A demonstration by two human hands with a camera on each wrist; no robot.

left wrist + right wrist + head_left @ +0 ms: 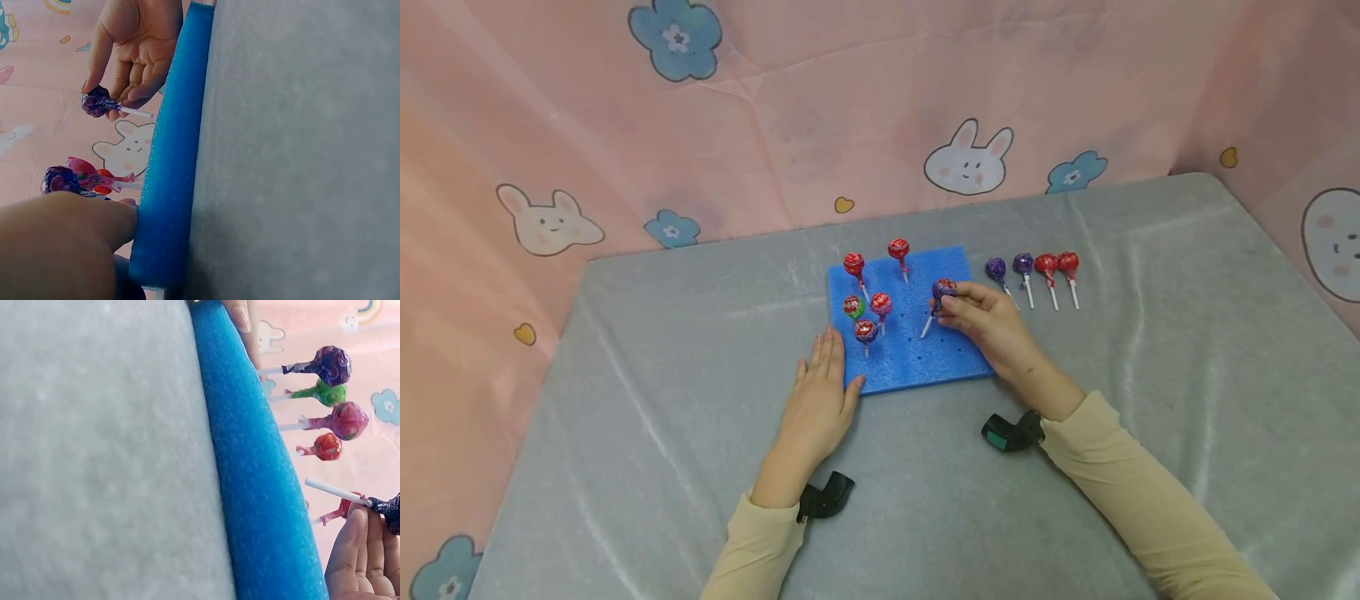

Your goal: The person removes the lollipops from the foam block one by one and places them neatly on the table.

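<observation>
My right hand (pixel 996 327) pinches a purple-wrapped lollipop (pixel 943 289) by its head, with the white stick slanting down over a blue foam board (pixel 895 367). In the right wrist view the free end of that lollipop's stick (pixel 328 489) points toward the board. Along the board's left edge rests my left hand (pixel 817 398), fingers straight and thumb at the front corner. Several lollipops stand upright in the board: two red ones (pixel 853 264) at the back, then a green one (pixel 853 307), a pink one (pixel 881 305) and a purple one (pixel 866 332) near my left fingers.
Right of the board, a row of lollipops lies on the grey cloth-covered table (pixel 1165 367): two purple (pixel 1023 263) and two red (pixel 1047 265). Small holes dot the board's right half. A pink patterned curtain (pixel 820 108) hangs behind the table.
</observation>
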